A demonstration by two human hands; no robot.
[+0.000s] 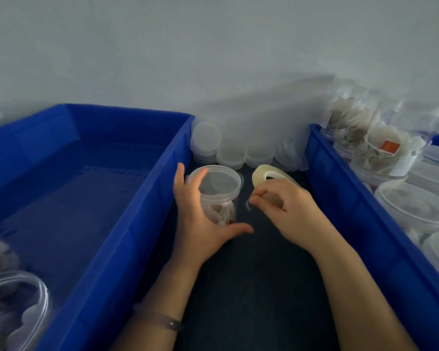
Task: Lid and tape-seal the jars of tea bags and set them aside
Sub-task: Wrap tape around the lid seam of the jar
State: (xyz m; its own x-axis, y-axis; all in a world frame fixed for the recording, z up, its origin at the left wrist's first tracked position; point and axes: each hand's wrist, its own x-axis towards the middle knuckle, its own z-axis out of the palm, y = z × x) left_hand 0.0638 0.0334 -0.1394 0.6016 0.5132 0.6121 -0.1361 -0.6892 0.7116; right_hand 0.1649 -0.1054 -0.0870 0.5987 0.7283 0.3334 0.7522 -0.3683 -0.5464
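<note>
A clear plastic jar point(219, 196) with tea bags inside and a translucent lid on top stands on the dark table between two blue bins. My left hand point(200, 221) grips the jar from its left side, fingers round the back and thumb stretched out in front. My right hand point(287, 211) holds a roll of clear tape point(266, 177) just right of the jar. Its thumb and forefinger pinch the loose tape end point(249, 205) near the jar's side.
A large blue bin point(91, 198) lies on the left, with jars at its near corner point(13, 300). A second blue bin point(365, 224) on the right holds several lidded jars of tea bags point(413, 206). Stacks of spare lids point(228, 145) stand against the white wall behind.
</note>
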